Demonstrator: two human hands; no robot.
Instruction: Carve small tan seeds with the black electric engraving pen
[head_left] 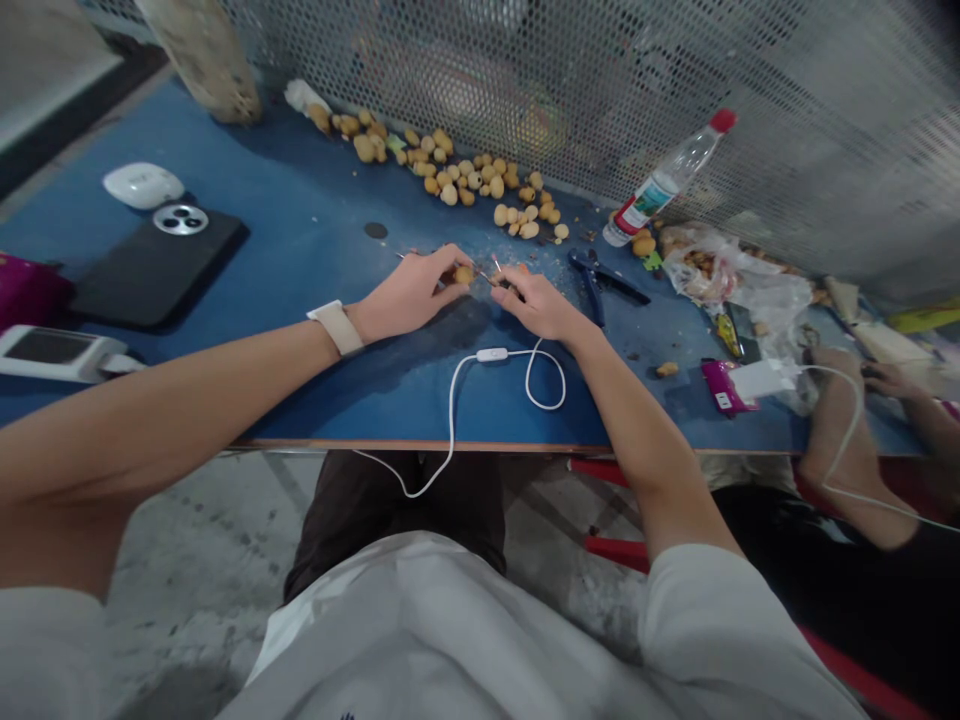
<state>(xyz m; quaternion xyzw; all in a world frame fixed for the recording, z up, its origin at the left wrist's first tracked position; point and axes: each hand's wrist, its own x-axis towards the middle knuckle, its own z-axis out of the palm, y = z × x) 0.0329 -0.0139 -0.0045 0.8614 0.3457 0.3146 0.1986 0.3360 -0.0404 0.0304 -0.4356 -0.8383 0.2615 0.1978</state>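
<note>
My left hand (416, 288) is closed, its thumb and fingers pinching a small tan gourd (464, 274) over the blue table. Just to the right, my right hand (538, 302) is curled shut around a thin, pointed metal tool (486, 277), whose tip is close to the gourd. Whether the tip touches it I cannot tell. Pale crumbs are scattered about both hands. Blue-handled pliers (592, 284) lie right of my right hand. Beyond my hands, several small gourds (466, 178) are heaped along the back of the table.
A clear water bottle (660, 190) stands at the mesh panel (480, 60). A dark phone (161, 270) and white case (142, 186) lie left. A white cable (452, 400) hangs over the front edge. At right are plastic bags (705, 265) and a co-worker's arm (847, 430).
</note>
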